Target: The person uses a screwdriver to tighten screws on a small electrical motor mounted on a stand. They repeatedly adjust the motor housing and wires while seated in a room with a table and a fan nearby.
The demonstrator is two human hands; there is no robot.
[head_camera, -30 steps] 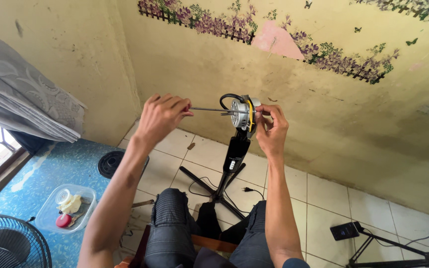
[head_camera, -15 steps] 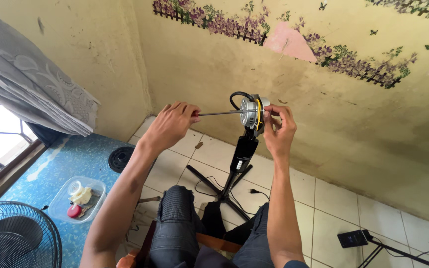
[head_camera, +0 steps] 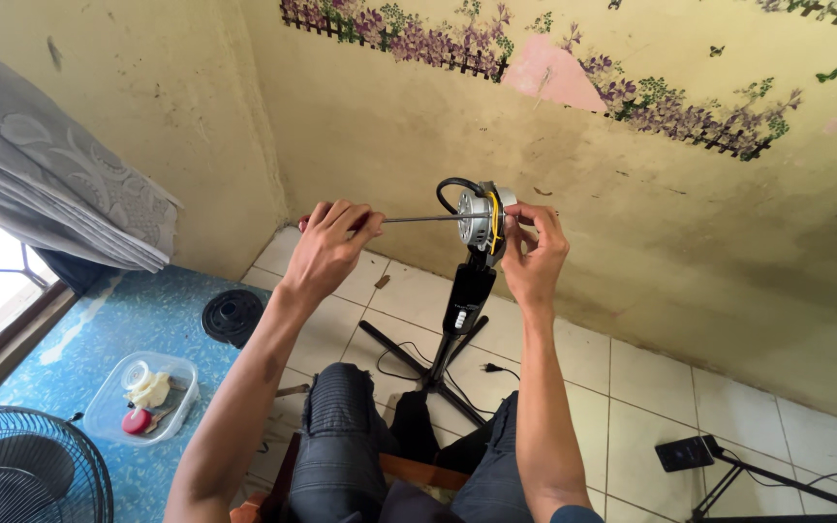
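A bare fan motor (head_camera: pixel 480 215), silver with yellow wiring, sits on top of a black fan stand (head_camera: pixel 464 300). My left hand (head_camera: pixel 333 247) grips the red handle of a long screwdriver (head_camera: pixel 420 219), whose thin shaft runs level to the motor's left face. My right hand (head_camera: pixel 535 257) holds the motor from its right side, fingers on the casing. A black cable loops over the motor's top.
A clear plastic tub (head_camera: pixel 142 397) with small parts lies on the blue mat (head_camera: pixel 118 329). A black round part (head_camera: pixel 232 316) rests nearby. A fan guard grille (head_camera: pixel 21 475) is at bottom left. A black stand (head_camera: pixel 758 475) lies at bottom right. My knees (head_camera: pixel 341 426) are below.
The view has tilted down, so the motor and both hands sit lower in the picture. Both hands keep their hold on the screwdriver and the motor.
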